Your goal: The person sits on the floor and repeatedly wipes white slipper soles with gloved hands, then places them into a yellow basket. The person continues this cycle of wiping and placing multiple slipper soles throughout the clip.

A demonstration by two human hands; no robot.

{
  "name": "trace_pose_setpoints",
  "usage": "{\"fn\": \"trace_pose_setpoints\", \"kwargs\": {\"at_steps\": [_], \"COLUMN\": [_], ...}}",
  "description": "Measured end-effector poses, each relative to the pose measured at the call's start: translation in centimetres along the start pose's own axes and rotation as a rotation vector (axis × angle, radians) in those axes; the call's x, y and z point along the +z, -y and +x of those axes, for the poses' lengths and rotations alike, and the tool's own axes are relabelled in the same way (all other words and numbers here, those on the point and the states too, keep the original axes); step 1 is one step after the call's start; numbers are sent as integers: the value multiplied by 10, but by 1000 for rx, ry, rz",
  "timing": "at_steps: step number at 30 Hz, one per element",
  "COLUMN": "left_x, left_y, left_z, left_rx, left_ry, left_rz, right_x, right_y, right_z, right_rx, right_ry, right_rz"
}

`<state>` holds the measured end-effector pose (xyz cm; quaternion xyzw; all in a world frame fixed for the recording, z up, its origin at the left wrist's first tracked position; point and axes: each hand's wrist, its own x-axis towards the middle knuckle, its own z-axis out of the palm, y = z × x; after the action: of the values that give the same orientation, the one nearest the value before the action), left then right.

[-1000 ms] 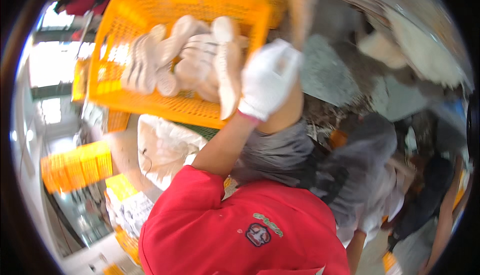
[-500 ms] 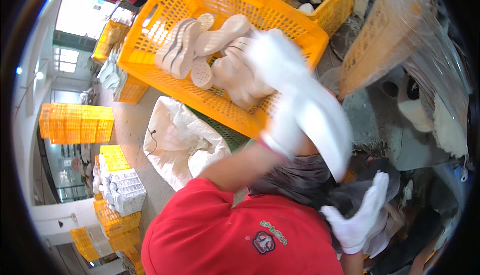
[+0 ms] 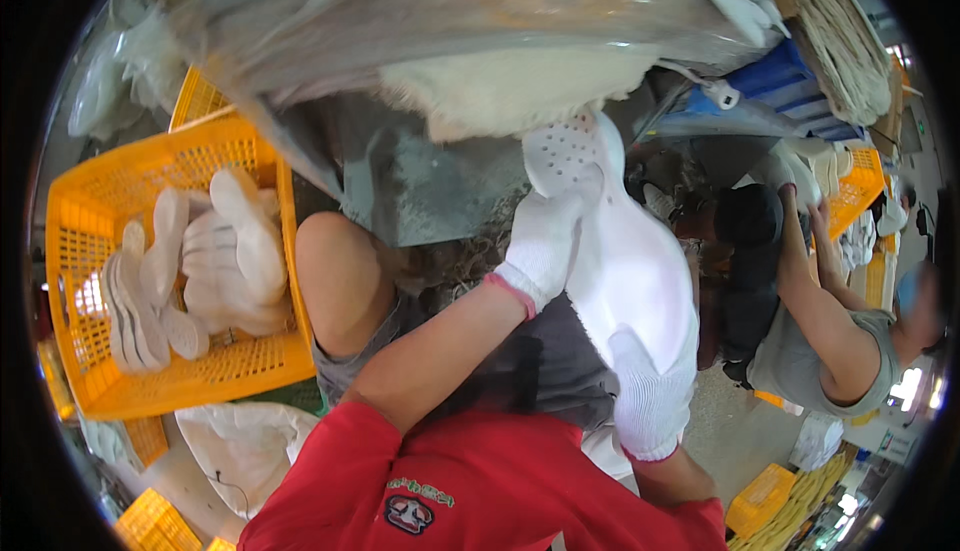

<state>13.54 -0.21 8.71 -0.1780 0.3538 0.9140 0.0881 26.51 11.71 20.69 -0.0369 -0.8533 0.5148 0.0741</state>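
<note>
A white shoe sole (image 3: 640,261) with a hollowed inside and a heel end full of small holes is held over my lap. My left hand (image 3: 545,241), in a white knit glove, is closed on its narrow middle. The gloved right hand (image 3: 655,396) grips its broad toe end, near my body. Just beyond, the dotted heel end is right at the lower edge of a fuzzy cream cloth pad (image 3: 520,86); I cannot tell whether they touch. Plastic sheeting (image 3: 440,11) covers the upper part of that pad.
A yellow crate (image 3: 75,351) with several white soles (image 3: 215,251) stands on the left. Beside it lies a white sack (image 3: 235,441). A grey dusty block (image 3: 430,181) sits below the pad. Another person (image 3: 840,351) works close on the right.
My view has swung right from the crate. The sole, in my left hand over the crate side before, is now in front of me, and my right hand has closed on it.
</note>
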Motion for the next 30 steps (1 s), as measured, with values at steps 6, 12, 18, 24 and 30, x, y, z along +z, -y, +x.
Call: {"fn": "trace_pose_setpoints", "kwargs": {"at_steps": [6,12,18,24,30], "left_x": [-15,-78,-101,-69,-10], "left_y": [1,-27,-107,-78,-5], "left_z": [125,163,59,30,58], "left_rx": [680,186,-23,-5,26], "left_ry": [178,-79,-188,234,18], "left_rz": [936,420,1624,719,-113], "right_x": [29,66,84,99,35], "right_y": [-32,-53,-74,-65,-5], "right_z": [107,171,214,232,129], "right_rx": [-124,-544,-380,-554,142], "right_ry": [-26,-46,113,236,154], "right_rz": [20,-378,-359,-346,20]}}
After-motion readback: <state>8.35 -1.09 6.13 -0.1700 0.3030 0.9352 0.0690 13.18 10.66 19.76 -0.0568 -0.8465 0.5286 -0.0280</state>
